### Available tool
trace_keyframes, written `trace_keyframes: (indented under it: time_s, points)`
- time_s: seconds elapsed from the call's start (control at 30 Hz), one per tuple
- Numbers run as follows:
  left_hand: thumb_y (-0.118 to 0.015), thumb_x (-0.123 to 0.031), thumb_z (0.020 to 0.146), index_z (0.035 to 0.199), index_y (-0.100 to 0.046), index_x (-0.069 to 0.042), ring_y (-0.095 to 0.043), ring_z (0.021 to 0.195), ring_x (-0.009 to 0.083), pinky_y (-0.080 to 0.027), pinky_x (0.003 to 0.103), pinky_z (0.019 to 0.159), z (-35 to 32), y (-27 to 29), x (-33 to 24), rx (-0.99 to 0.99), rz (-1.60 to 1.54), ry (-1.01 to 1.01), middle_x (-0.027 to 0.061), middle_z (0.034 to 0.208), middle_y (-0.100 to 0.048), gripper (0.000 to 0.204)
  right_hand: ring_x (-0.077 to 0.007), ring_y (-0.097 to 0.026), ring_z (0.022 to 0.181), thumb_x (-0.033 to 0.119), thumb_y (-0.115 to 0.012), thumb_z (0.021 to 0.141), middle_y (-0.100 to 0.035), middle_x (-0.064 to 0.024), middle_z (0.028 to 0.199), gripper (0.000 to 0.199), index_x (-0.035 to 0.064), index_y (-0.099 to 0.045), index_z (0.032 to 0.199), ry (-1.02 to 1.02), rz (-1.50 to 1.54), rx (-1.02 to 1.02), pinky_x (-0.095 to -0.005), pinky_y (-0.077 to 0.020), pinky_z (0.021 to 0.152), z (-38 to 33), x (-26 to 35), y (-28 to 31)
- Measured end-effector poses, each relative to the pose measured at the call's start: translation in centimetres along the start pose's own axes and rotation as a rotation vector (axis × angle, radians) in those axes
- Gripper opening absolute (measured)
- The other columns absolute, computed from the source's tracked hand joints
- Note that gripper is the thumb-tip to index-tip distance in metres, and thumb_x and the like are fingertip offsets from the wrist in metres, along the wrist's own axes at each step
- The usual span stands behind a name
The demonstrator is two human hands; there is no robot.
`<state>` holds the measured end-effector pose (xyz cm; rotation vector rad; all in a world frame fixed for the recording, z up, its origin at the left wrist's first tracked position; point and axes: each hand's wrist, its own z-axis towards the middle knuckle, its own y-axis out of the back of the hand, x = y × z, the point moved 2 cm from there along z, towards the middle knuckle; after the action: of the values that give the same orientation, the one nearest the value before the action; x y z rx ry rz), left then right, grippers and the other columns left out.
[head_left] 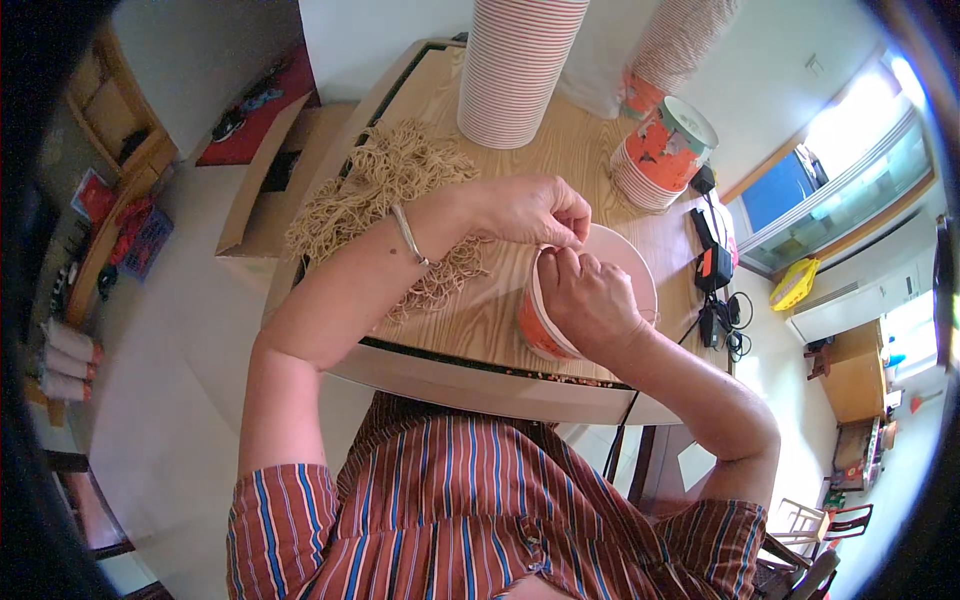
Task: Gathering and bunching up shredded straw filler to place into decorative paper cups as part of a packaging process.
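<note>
A white-and-orange paper bucket (540, 325) rests near the table's front edge, its wide mouth facing up. My left hand (545, 212) is closed in a pinch at the bucket's left rim; whatever is between its fingertips is hidden. Over the mouth, my right hand (590, 300) is closed on that same rim, knuckles up, close to the left fingertips. A thin loop of cord (654, 318) shows at the bucket's right side. Behind my left forearm lies a tangled heap of beige cords (400, 170), partly covered by the arm.
A tall stack of nested white buckets (520, 70) stands at the back. To its right are a shorter orange-patterned stack (660, 150) and a plastic-wrapped stack (680, 50). Black adapters and cables (714, 270) lie along the table's right edge. An open cardboard box (290, 190) sits left of the table.
</note>
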<state>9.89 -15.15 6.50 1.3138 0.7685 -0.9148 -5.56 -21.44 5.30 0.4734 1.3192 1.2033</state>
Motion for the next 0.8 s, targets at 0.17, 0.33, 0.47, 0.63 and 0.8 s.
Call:
trace_keyframes:
  time_s: [0.17, 0.33, 0.47, 0.63, 0.8]
  points:
    - [-0.065, -0.012, 0.085, 0.084, -0.064, -0.002, -0.057, 0.065, 0.0093, -0.046, 0.026, 0.059, 0.2, -0.3, -0.9, 0.019, -0.046, 0.037, 0.0013, 0.071, -0.062, 0.01, -0.0153, -0.062, 0.063, 0.02, -0.058, 0.082, -0.058, -0.0053, 0.077, 0.026, 0.0, -0.061, 0.098, 0.006, -0.041, 0.068, -0.0297, -0.0506, 0.047, -0.6, -0.3, -1.0]
    - [-0.064, -0.013, 0.089, 0.088, -0.064, -0.001, -0.057, 0.072, 0.0077, -0.048, 0.026, 0.065, 0.4, -0.3, -0.3, 0.066, -0.03, 0.076, -0.0008, 0.078, -0.064, 0.012, -0.0168, -0.063, 0.068, 0.015, -0.059, 0.079, -0.058, -0.008, 0.086, 0.026, 0.0001, -0.06, 0.101, 0.029, -0.007, 0.071, -0.0313, -0.0515, 0.05, -0.4, -0.1, -0.5]
    - [-0.063, -0.013, 0.089, 0.089, -0.063, 0.0, -0.058, 0.071, 0.0083, -0.049, 0.027, 0.065, 0.7, -0.5, 0.0, 0.038, -0.005, 0.051, 0.0008, 0.077, -0.064, 0.013, -0.0195, -0.064, 0.066, 0.015, -0.061, 0.078, -0.057, -0.0088, 0.092, 0.022, 0.0013, -0.061, 0.095, 0.071, 0.011, 0.064, -0.032, -0.0517, 0.049, -0.1, -0.1, -0.1]
    - [-0.061, -0.013, 0.091, 0.096, -0.064, -0.001, -0.059, 0.074, 0.0096, -0.05, 0.027, 0.067, 0.4, -0.6, -0.2, -0.042, -0.027, 0.103, 0.002, 0.081, -0.064, 0.013, -0.0299, -0.067, 0.065, 0.012, -0.058, 0.083, -0.062, -0.0164, 0.08, 0.014, -0.0006, -0.062, 0.086, -0.21, 0.312, 0.242, -0.0392, -0.0541, 0.053, 0.5, -1.3, -1.1]
    - [-0.059, -0.012, 0.092, 0.105, -0.064, -0.002, -0.062, 0.082, 0.013, -0.051, 0.029, 0.076, -1.0, -1.5, -0.1, -0.196, 0.118, -0.041, 0.005, 0.089, -0.066, 0.017, -0.0356, -0.068, 0.069, 0.017, -0.056, 0.087, -0.066, -0.0213, 0.076, 0.017, 0.0038, -0.065, 0.081, -0.396, 0.809, 0.236, -0.0477, -0.0548, 0.064, 0.3, -3.7, -2.8]
